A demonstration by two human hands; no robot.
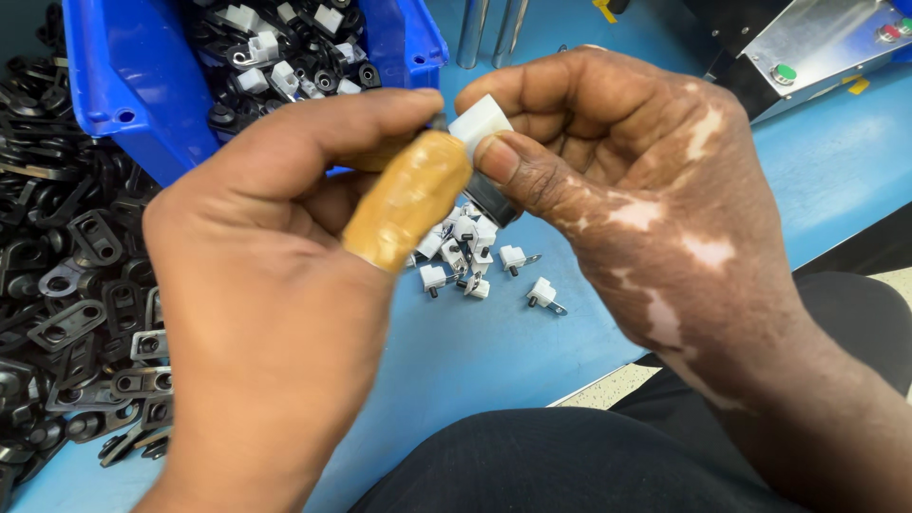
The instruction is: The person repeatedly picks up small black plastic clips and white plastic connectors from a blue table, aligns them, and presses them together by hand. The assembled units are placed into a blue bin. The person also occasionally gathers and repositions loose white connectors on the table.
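White plastic block (480, 123) sits pinched at picture centre-top, right hand (655, 218) gripping it between forefinger and thumb, grip pressed tight on it. Left hand (275, 285) meets it from nine o'clock, thumb in a tan finger cover (408, 199), fingertips closed on a small dark part that I can hardly make out. Block's long axis tilts toward one o'clock; a dark piece below it is mostly hidden by the thumbs. At six o'clock, loose white clips (470, 256) lie on the blue table (836, 161). Blue bin (142, 85) at eleven o'clock, black metal brackets (76, 275) heaped at nine, cut off by the edge.
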